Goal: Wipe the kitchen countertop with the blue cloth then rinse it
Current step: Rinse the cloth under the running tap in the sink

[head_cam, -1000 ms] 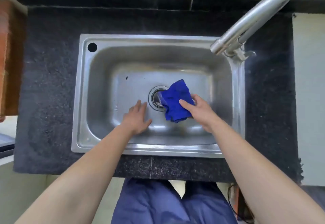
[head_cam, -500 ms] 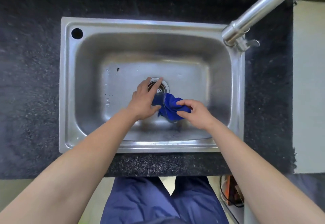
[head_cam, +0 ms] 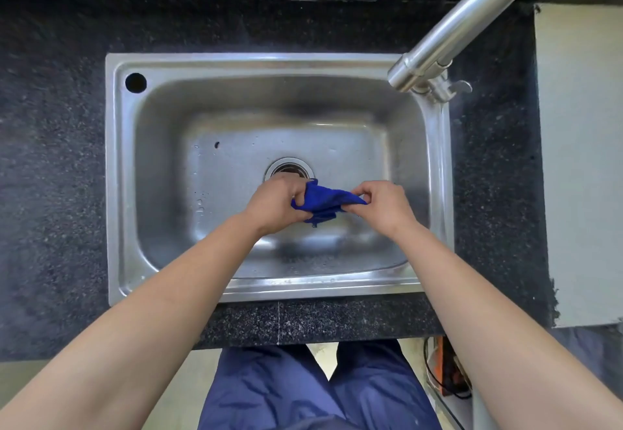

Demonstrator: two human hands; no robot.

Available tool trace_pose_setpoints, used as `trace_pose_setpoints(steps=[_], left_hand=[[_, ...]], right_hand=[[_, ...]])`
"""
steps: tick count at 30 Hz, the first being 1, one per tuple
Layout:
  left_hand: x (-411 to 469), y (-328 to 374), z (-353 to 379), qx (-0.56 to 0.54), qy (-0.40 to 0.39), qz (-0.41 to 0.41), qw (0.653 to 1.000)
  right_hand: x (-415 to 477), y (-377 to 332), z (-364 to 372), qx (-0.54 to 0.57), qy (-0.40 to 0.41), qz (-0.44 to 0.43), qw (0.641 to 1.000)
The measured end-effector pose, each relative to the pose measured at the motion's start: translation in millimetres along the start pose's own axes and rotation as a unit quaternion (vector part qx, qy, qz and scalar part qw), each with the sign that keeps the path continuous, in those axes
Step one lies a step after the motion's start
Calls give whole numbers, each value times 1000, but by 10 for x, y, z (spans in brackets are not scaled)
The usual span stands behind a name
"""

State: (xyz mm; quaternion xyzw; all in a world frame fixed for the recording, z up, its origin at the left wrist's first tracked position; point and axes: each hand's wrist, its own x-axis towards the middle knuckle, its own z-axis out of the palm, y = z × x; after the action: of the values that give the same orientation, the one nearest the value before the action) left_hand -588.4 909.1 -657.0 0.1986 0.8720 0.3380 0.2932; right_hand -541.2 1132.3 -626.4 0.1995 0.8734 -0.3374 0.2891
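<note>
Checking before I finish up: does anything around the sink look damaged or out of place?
Little stands out. The sink rim has an open hole at its far left corner, a dark speck sits on the basin floor, and the pale panel at right has a ragged lower edge.

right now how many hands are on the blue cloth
2. The left hand grips the blue cloth at its left end, and the right hand pinches its right end, both over the sink.
</note>
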Motion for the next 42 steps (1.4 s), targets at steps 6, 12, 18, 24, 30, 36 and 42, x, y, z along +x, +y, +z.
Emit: trace_pose_setpoints(steps=[6, 12, 18, 24, 30, 36, 42], left_hand=[[-69, 93, -200, -137, -30, -111, 984], [-42, 261, -600, -266, -25, -171, 948], [110, 470, -997, -165, 190, -67, 965], [11, 239, -862, 159, 270, 78, 946], [-266, -73, -403, 235, 69, -24, 969], [-290, -68, -529, 115, 37, -107, 987], [-51, 65, -1016, 201, 367, 56, 906]], right_hand=[[56, -140, -14, -125, 5, -67, 990], [119, -273, -209, -35, 36, -48, 998], [102, -592, -518, 10, 243, -214, 946], [86, -487, -325, -36, 240, -242, 939], [45, -191, 37, -125, 22, -131, 983], [87, -282, -114, -89, 102, -135, 982], [162, -576, -510, -6, 305, -193, 932]])
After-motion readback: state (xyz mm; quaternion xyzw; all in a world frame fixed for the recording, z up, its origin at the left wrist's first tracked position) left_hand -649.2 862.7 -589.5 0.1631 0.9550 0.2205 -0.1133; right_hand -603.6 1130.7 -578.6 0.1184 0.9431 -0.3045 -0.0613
